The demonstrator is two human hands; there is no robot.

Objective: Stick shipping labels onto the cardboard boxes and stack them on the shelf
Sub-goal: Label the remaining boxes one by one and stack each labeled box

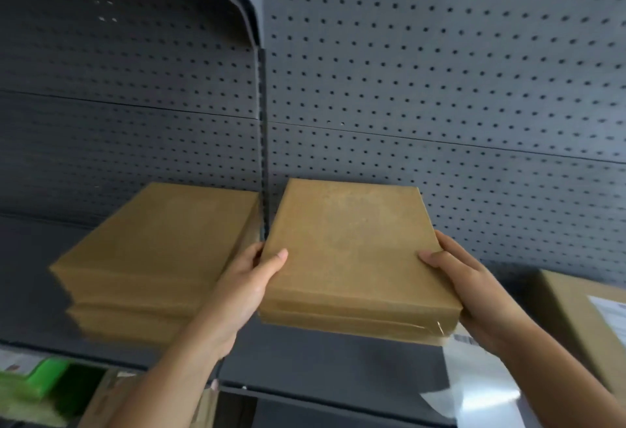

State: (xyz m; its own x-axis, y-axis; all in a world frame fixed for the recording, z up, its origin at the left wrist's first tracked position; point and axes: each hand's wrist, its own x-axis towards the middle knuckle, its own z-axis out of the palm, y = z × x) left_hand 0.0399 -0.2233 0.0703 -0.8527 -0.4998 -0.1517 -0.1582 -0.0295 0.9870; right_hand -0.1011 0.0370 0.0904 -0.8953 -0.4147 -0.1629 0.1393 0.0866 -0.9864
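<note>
Both hands grip the box [352, 251], my left hand [250, 278] and right hand [474, 295], low over the shelf [305, 366], right of the stack [152, 241]. Risks: label [464, 339] under near-right corner could crease; left knuckles could bump stack.

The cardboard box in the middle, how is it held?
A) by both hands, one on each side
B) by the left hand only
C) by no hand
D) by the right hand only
A: the left hand grips the left edge of the cardboard box and the right hand grips its right edge, thumbs on top.
</note>
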